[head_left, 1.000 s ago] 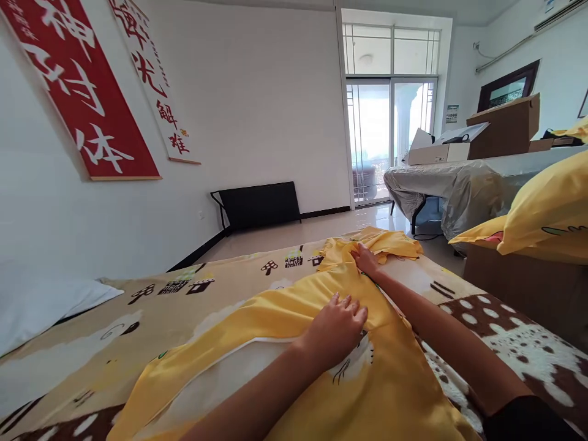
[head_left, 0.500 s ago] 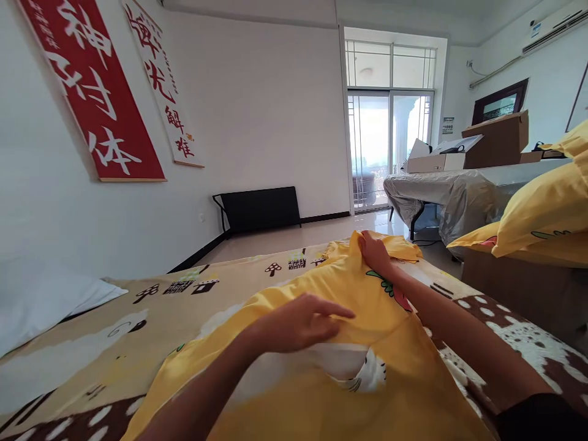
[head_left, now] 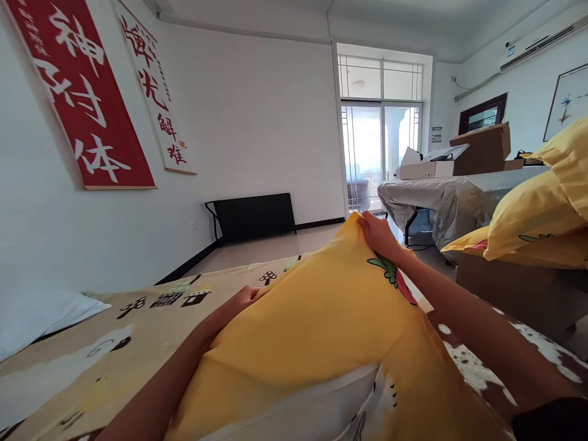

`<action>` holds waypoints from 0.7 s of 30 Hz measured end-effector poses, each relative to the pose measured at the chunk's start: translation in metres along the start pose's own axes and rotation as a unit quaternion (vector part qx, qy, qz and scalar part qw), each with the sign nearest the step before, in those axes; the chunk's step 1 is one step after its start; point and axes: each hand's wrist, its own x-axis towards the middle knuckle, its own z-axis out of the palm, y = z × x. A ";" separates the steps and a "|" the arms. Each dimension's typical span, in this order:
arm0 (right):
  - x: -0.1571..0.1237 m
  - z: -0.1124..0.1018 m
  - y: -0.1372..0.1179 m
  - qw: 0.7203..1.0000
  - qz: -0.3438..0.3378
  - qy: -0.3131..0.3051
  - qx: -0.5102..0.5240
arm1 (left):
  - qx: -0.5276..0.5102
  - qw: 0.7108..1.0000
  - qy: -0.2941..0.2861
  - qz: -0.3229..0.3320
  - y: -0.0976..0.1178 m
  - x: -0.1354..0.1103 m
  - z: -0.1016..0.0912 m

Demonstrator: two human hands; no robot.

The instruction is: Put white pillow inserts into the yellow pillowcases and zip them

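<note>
**Holding a yellow cover (head_left: pixel 316 312) raised by its far corner above a patterned bed (head_left: pixel 151 349)**

Nearest, at the bottom of the view, a white patch and a printed animal with whiskers on the yellow cover. At lower right, a black sleeve (head_left: pixel 546 419) above a bare right forearm. Has the left hand (head_left: pixel 248 295) at the left edge of the cover, with fingers partly hidden by the cloth; cannot tell if closed on it or merely pressed against it. Farther out, pinches the peaked corner between narrowed fingers of the right hand (head_left: pixel 379 236), just beyond a red-and-green printed motif on the cloth. Under all this, beige and brown bedding with printed sheep and houses. To the left on the bed, a white pillow (head_left: pixel 41 324).

To the right, well apart from the hands, plump yellow pillows (head_left: pixel 528 214) in a pile. Beyond them, a plastic-draped worktop (head_left: pixel 427 196) bearing a white box (head_left: pixel 425 170) and a brown carton (head_left: pixel 482 150). Across the floor, a black panel (head_left: pixel 255 215) near the wall. On the left wall, a red scroll (head_left: pixel 87 110) and a white scroll (head_left: pixel 156 104). Farthest back, bright glass doors (head_left: pixel 362 147).
</note>
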 end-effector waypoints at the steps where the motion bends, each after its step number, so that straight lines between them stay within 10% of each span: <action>1: 0.007 0.002 0.002 0.999 0.022 -0.015 0.024 | -0.001 1.000 0.018 -0.008 0.000 0.000 -0.002; 7: 0.032 0.021 0.006 0.982 0.102 -0.059 0.148 | -0.061 0.990 0.114 -0.052 0.022 -0.016 -0.024; 13: -0.001 0.050 0.003 0.922 0.154 -0.204 0.290 | -0.079 0.984 0.132 -0.088 0.028 -0.044 -0.037; 21: -0.001 0.081 -0.003 0.926 0.198 -0.092 0.308 | -0.051 0.978 0.163 -0.121 0.023 -0.048 -0.046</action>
